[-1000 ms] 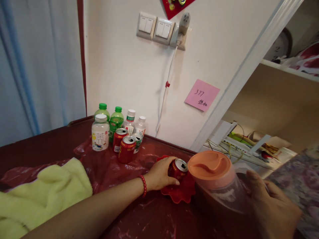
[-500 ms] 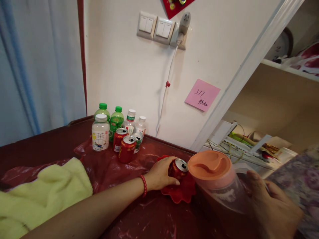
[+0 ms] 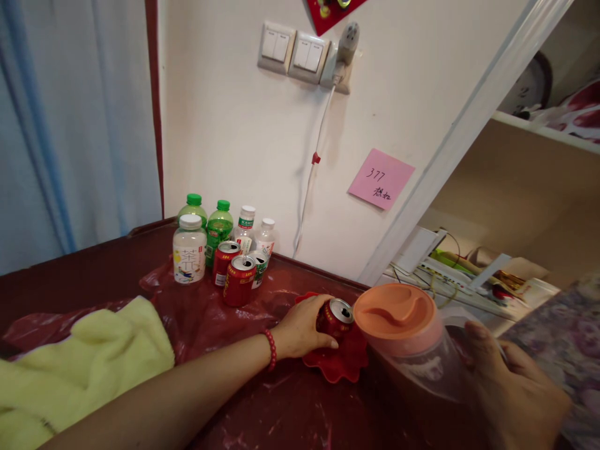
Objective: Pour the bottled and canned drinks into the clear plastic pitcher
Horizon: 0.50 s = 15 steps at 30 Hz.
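My left hand (image 3: pixel 304 328), with a red bead bracelet at the wrist, is wrapped round a red drink can (image 3: pixel 336 319) whose tab hole is open. The can is over a red scalloped dish (image 3: pixel 335 364); whether it touches the bottom is hidden. My right hand (image 3: pixel 515 381) grips the handle of a clear pitcher (image 3: pixel 417 369) with an orange lid (image 3: pixel 396 312). The pitcher leans left, its lid edge close to the can's top. I cannot make out any liquid running between them.
Left of the dish stand red cans (image 3: pixel 239 281), a green-and-white can (image 3: pixel 259 265), green-capped bottles (image 3: pixel 219 231), white-capped bottles (image 3: pixel 246 228) and a clear jar (image 3: pixel 189 250). A yellow towel (image 3: pixel 103 362) lies at the left. Behind are a wall with a cord (image 3: pixel 307 206) and shelves (image 3: pixel 539 131).
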Motion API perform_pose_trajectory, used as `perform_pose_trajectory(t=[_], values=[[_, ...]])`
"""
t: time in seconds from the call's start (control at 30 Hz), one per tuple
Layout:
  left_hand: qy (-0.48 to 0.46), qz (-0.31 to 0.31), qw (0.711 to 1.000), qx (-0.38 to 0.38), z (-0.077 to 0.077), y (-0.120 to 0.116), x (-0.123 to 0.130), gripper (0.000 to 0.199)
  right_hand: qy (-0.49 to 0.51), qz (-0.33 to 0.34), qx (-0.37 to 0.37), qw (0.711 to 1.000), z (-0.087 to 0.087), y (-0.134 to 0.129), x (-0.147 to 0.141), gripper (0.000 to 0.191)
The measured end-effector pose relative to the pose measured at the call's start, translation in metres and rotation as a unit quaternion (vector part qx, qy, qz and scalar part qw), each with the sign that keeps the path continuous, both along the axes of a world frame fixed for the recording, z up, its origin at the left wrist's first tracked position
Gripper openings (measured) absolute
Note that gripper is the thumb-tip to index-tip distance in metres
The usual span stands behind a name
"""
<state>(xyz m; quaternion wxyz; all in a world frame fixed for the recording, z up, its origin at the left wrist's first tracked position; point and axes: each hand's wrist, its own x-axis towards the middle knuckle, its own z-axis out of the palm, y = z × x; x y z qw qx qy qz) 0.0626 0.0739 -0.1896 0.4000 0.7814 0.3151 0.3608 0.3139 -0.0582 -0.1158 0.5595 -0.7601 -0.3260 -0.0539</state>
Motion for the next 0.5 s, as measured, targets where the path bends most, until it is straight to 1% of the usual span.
perform_pose_trajectory(t=[0.17,0.3,0.43,0.5], values=[[-0.009,0.001,1.000,-0.004,-0.002,0.001,0.000,0.085,-0.024,-0.006,0.001,1.000,-0.004,0.002,0.006,0.059],[-0.005,-0.002,1.000,-0.003,0.000,0.000,0.000,0.084,-0.025,-0.008,0.001,1.000,-0.005,0.003,0.007,0.057],[-0.001,0.001,1.000,-0.003,0.001,0.000,0.000,0.085,-0.002,-0.001,0.001,1.000,0.000,0.000,0.000,0.054],[-0.001,0.002,1.000,-0.003,0.000,0.000,0.000,0.086,-0.012,-0.001,-0.004,1.000,0.003,-0.001,-0.004,0.055]])
